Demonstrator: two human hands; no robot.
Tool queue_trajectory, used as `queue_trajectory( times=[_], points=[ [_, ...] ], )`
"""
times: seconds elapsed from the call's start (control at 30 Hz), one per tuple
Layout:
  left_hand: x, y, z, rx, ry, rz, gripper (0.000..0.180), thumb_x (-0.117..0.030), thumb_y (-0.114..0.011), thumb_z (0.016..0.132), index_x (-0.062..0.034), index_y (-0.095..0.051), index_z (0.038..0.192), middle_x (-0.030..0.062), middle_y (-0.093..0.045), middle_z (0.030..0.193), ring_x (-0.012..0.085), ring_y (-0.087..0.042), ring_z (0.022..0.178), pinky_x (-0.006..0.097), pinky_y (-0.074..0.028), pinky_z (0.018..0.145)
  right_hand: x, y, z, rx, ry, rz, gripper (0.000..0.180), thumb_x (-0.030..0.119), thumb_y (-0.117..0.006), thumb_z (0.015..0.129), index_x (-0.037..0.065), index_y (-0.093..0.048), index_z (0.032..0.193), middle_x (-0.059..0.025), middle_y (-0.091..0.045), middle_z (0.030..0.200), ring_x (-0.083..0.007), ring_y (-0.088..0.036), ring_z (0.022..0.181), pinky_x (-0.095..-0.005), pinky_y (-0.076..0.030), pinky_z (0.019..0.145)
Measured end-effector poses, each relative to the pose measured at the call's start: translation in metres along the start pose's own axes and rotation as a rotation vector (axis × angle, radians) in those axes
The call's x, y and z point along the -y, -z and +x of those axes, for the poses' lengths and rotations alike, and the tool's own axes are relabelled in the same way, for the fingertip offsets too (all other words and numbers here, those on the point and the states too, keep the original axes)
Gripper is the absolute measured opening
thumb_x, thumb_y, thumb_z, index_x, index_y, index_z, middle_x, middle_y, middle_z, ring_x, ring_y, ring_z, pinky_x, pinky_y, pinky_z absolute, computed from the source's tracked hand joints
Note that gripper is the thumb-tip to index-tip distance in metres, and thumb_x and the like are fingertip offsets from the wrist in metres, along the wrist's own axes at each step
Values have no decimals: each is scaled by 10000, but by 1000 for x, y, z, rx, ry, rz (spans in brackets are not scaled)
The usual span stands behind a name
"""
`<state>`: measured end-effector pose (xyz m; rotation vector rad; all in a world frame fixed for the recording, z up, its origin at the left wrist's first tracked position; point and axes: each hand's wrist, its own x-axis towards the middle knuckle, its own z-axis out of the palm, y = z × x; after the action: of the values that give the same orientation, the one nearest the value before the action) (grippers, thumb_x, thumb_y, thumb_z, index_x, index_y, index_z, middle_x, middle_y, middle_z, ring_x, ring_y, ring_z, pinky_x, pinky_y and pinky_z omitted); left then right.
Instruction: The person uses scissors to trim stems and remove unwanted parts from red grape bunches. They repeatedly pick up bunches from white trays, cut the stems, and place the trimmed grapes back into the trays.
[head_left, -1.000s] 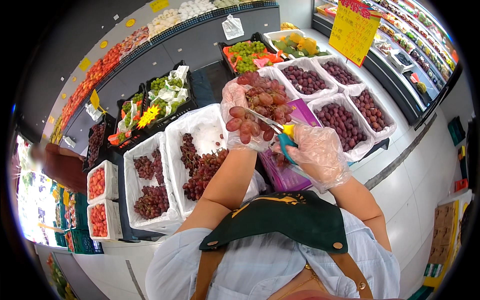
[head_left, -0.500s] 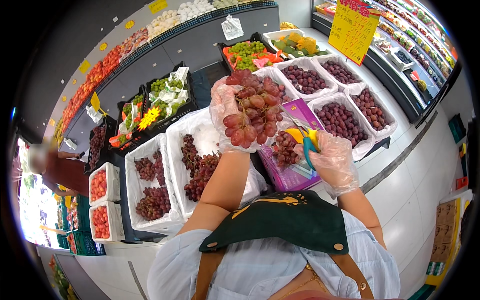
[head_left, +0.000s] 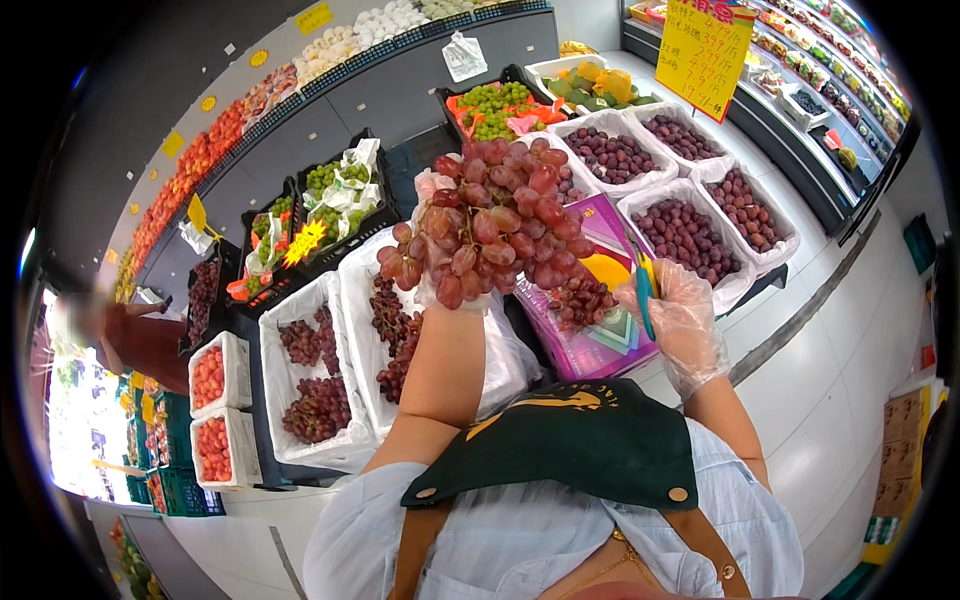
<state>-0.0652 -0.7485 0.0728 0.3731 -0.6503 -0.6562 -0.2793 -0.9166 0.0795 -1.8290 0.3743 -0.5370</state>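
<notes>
Above the white foam crates [head_left: 300, 400] of dark grapes, the gloved left hand [head_left: 440, 250] grips a big bunch of red grapes [head_left: 490, 225]; the gloved right hand [head_left: 685, 325] clasps blue-handled scissors [head_left: 643, 290] beside a purple box [head_left: 600, 345].

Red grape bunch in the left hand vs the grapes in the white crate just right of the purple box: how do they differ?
The red grape bunch is lighter, pinkish red; the crate grapes are dark purple. The bunch is held up in the gloved left hand, while the crate grapes lie heaped in a white lined crate. The bunch is one cluster; the crate holds many. The right hand holds blue-handled scissors beside the bunch. Both are round grapes.
</notes>
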Motion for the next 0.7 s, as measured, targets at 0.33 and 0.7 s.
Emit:
queue_trajectory(
  times=[0.33,0.7],
  points=[
    [-6,-9,-8,33,-64,15,340,-390,-522,951,-53,-540,902,123,-588,1015,330,-525,980,478,-474,829,19,1,-5,35,-132,182,239,150,-818,794,3,-644,867,-9,-539,720,-92,-473,660,-269,-405,612],
    [-5,-22,-12,146,-164,10,319,-352,-501,972,-66,-545,837,107,-575,1021,328,-499,1047,487,-451,885,-12,7,1,46,8,-103,278,183,-794,818,-10,-662,968,-30,-596,750,-99,-520,682,-275,-434,630]
  ],
)
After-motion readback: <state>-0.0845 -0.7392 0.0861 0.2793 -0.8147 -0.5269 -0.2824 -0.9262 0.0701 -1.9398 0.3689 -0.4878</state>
